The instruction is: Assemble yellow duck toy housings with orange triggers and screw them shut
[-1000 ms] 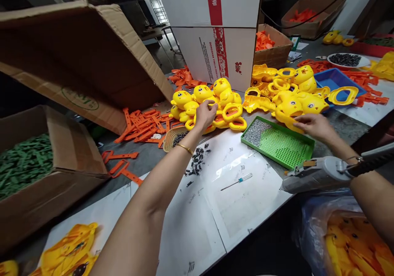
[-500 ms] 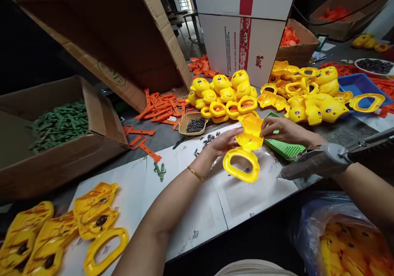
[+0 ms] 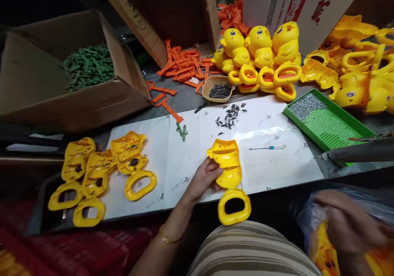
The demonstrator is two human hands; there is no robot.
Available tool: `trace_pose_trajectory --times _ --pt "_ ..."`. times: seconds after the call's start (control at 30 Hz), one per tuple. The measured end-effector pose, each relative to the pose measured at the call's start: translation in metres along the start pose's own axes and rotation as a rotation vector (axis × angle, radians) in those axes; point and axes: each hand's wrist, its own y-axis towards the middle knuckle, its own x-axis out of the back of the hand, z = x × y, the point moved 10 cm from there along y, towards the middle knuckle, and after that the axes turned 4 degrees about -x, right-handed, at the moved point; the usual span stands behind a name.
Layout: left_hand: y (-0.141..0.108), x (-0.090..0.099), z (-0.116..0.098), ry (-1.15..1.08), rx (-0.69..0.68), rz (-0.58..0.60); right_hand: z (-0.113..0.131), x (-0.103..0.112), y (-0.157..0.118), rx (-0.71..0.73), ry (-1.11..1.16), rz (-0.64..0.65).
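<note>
My left hand (image 3: 205, 179) is closed on the left edge of a yellow duck-shaped toy shell half (image 3: 227, 161). Its hollow inside faces up, and its oval ring handle hangs past the front edge of the white-covered table. Down at the right, my right hand (image 3: 347, 220) reaches over a clear plastic bag (image 3: 308, 214) of yellow duck pieces (image 3: 326, 253). That hand is smeared by motion, so its grip is unclear. On the white sheet right of the held shell lies a small screwdriver (image 3: 271, 147).
Several opened shells (image 3: 129, 161) lie at left. Small black parts (image 3: 230, 116) are scattered behind, near a small basket (image 3: 218, 89). Assembled yellow ducks (image 3: 258, 48) stand at the back. A green tray (image 3: 331, 122) and a grey tool (image 3: 353, 155) are at right; a box (image 3: 117, 91) holds green pieces.
My left hand has brought the shell down and toward my body. My right hand has let go of the shell and moved down to the bag. The view has tilted down and left.
</note>
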Motion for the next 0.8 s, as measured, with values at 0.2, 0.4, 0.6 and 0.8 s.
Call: trace_pose_trajectory --times 0.2,0.4,0.6,0.8 --pt "0.021 -0.006 -0.009 0.192 -0.078 -0.040 0.024 -0.124 0.057 0.014 -0.027 0.237" --pt "0.001 0.132 -0.078 0.787 -0.287 -0.804 0.044 -0.176 0.078 0.099 0.079 0.331" --pt "0.045 0.172 -0.104 0.925 -0.242 -0.825 0.049 -0.185 0.064 0.067 0.136 0.365" --pt "0.043 0.167 -0.097 0.844 -0.280 -0.758 0.054 -0.185 0.068 0.087 0.155 0.404"
